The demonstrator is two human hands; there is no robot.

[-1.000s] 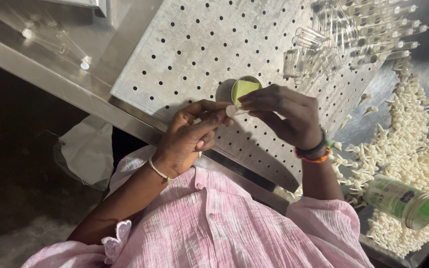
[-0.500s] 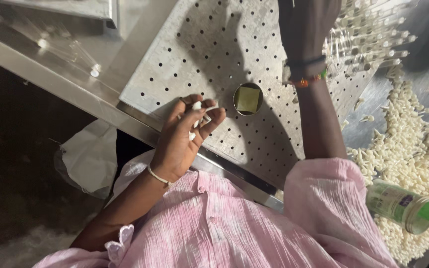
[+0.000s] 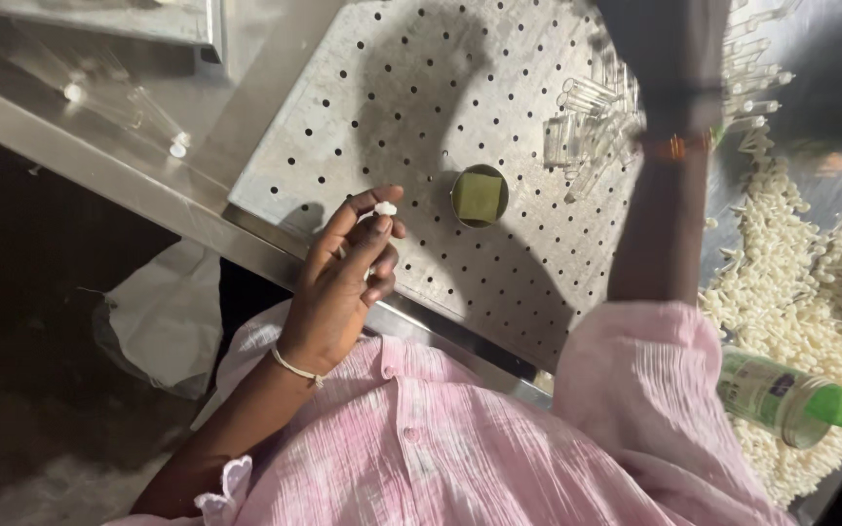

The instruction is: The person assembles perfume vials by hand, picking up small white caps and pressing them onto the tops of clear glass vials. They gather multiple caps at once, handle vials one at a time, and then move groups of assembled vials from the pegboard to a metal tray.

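The small white stopper (image 3: 385, 208) sits between the thumb and the forefinger of the left hand (image 3: 348, 278), held just above the near edge of the perforated metal plate (image 3: 421, 107). I judge it very light and a little soft, like rubber or plastic, so it needs only a gentle pinch; it is tiny and may slip out if the fingertips roll. The best hold is on its sides, as the fingertips have it now, leaving one end free. The other fingers of this hand are curled loosely below the pinch.

Just to the right of the pinch, on the plate, stands a small round tin with a green pad (image 3: 479, 196) inside. Further beyond it lie clear glass tubes (image 3: 587, 127), thin and surely fragile. The right hand I cannot see properly: only its forearm (image 3: 660, 195) with a wrist band shows, reaching up over the tubes to the top edge, so I cannot tell if it is spread or closed. To the far right are a heap of white stoppers (image 3: 811, 312) and a green bottle (image 3: 801, 394) lying on its side.

Compared with one second ago, the right hand has left the tin, which it was holding near the left fingers, and has travelled away toward the tubes. The tin now rests alone on the plate.
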